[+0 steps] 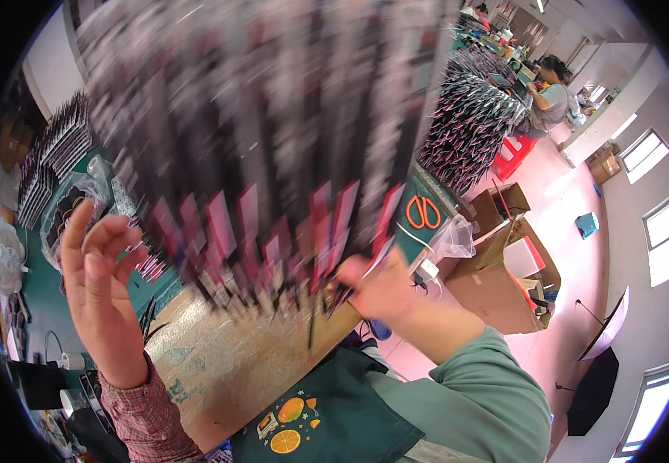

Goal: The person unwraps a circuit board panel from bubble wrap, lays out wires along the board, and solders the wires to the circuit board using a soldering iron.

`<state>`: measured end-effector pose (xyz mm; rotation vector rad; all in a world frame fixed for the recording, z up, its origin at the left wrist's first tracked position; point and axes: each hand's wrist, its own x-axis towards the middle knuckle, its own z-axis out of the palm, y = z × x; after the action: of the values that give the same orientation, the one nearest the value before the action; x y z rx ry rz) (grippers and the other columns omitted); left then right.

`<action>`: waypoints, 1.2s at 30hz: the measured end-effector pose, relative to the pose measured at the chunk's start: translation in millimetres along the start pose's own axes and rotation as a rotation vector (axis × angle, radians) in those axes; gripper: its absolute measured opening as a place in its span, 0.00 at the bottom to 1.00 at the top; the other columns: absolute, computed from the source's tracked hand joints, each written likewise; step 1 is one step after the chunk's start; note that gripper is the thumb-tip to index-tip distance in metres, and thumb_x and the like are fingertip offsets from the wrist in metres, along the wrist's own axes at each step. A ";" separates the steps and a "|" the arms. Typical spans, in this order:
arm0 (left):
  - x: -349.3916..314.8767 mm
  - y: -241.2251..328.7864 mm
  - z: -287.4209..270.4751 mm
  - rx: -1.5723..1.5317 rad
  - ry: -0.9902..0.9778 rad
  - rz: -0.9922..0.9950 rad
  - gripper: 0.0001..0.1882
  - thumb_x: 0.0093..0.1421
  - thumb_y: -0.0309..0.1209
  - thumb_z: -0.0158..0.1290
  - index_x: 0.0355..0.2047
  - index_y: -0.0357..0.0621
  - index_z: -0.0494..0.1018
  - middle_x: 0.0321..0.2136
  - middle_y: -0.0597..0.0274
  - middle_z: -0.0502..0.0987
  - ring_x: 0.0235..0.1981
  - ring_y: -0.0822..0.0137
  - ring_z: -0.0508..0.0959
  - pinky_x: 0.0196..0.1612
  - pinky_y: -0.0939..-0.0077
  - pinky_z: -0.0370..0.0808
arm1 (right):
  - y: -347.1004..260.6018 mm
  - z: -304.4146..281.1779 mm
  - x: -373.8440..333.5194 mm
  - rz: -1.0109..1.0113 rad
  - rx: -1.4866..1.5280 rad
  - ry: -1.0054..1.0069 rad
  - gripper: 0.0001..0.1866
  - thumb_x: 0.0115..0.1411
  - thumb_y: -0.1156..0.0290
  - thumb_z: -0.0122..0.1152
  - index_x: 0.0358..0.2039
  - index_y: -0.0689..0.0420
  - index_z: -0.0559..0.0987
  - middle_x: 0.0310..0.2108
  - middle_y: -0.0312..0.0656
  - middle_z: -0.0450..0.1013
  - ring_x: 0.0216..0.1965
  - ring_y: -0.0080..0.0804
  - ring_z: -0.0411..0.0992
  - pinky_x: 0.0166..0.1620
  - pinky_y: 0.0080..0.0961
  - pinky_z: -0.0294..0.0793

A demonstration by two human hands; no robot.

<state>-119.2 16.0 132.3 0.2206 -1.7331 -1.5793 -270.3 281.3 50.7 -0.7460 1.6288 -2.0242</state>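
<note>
A large bundle of thin black strips with pink tips (273, 139) fills the upper middle, blurred by motion, so its exact kind cannot be made out. Clear, shiny wrapping seems to cover the strips. At its lower right corner my right hand (385, 282) grips the bundle, the thumb lying over its front. Left of the bundle I hold my left hand (103, 285) raised, its fingers apart and loosely bent, with nothing in it. Below the bundle lies a worn wooden board (226, 370) on the green table.
Orange-handled scissors (422, 212) lie at the table's right edge. Beyond them is a heap of similar strips (473, 108); another stack (57, 154) stands far left near a white fan (4, 251). Open cardboard boxes (489, 285) sit on the right floor. A co-worker (552, 96) sits farther back.
</note>
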 end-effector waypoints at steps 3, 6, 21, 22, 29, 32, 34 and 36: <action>-7.6 -21.3 -6.0 0.056 0.010 -0.026 0.25 0.69 0.41 0.45 0.61 0.40 0.61 0.46 0.60 0.71 0.45 0.71 0.73 0.49 0.74 0.70 | -34.7 -53.1 30.8 -0.168 0.327 0.480 0.15 0.60 0.66 0.61 0.48 0.52 0.77 0.42 0.40 0.77 0.44 0.41 0.75 0.47 0.40 0.75; -25.1 -50.5 -27.2 0.186 0.031 -0.134 0.23 0.67 0.39 0.49 0.57 0.38 0.64 0.39 0.61 0.74 0.40 0.71 0.75 0.43 0.76 0.73 | -90.9 -131.2 70.6 -0.403 0.548 0.364 0.18 0.64 0.64 0.59 0.50 0.60 0.73 0.43 0.44 0.76 0.43 0.39 0.77 0.47 0.43 0.79; -84.8 -131.8 -81.1 0.247 0.167 -0.444 0.20 0.65 0.32 0.53 0.54 0.36 0.66 0.34 0.66 0.71 0.32 0.77 0.71 0.34 0.83 0.69 | -130.3 -436.1 191.7 0.003 0.155 0.899 0.10 0.60 0.72 0.61 0.41 0.62 0.76 0.37 0.47 0.77 0.33 0.43 0.78 0.37 0.42 0.82; -85.3 -133.0 -79.9 0.247 0.165 -0.432 0.19 0.65 0.31 0.53 0.53 0.35 0.66 0.33 0.66 0.71 0.31 0.77 0.70 0.34 0.83 0.69 | -119.0 -446.3 191.5 0.039 0.145 0.890 0.10 0.60 0.72 0.61 0.41 0.62 0.76 0.37 0.47 0.77 0.33 0.43 0.78 0.37 0.42 0.82; -99.0 -131.5 -74.6 0.503 0.165 -0.297 0.16 0.59 0.21 0.56 0.48 0.36 0.71 0.31 0.67 0.71 0.30 0.76 0.71 0.34 0.82 0.70 | -89.8 -502.6 173.8 0.022 -0.118 0.706 0.30 0.59 0.63 0.62 0.57 0.69 0.68 0.53 0.51 0.71 0.51 0.46 0.71 0.55 0.42 0.71; -105.1 -129.9 -71.0 0.576 0.135 -0.297 0.15 0.56 0.24 0.59 0.45 0.38 0.74 0.28 0.67 0.74 0.28 0.77 0.71 0.32 0.82 0.71 | -108.1 -505.8 169.3 0.142 -0.461 0.844 0.34 0.56 0.53 0.57 0.57 0.65 0.70 0.52 0.55 0.71 0.50 0.48 0.73 0.53 0.39 0.71; -107.3 -129.1 -69.2 0.665 0.120 -0.261 0.14 0.57 0.27 0.60 0.43 0.38 0.75 0.28 0.64 0.75 0.27 0.75 0.73 0.31 0.81 0.71 | -126.3 -481.9 172.0 0.169 -1.289 1.132 0.42 0.54 0.38 0.51 0.55 0.64 0.72 0.53 0.57 0.71 0.50 0.50 0.73 0.53 0.39 0.70; -107.4 -129.7 -67.1 0.654 0.136 -0.277 0.14 0.57 0.28 0.61 0.43 0.38 0.76 0.29 0.62 0.76 0.28 0.74 0.74 0.30 0.80 0.72 | -151.0 -429.9 184.2 -0.114 -1.613 1.314 0.43 0.56 0.37 0.53 0.56 0.65 0.72 0.53 0.57 0.72 0.53 0.47 0.72 0.57 0.35 0.67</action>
<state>-49.2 -0.6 -34.0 0.8976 -2.1236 -1.0869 -689.8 515.9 153.5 0.3937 3.9563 -0.5892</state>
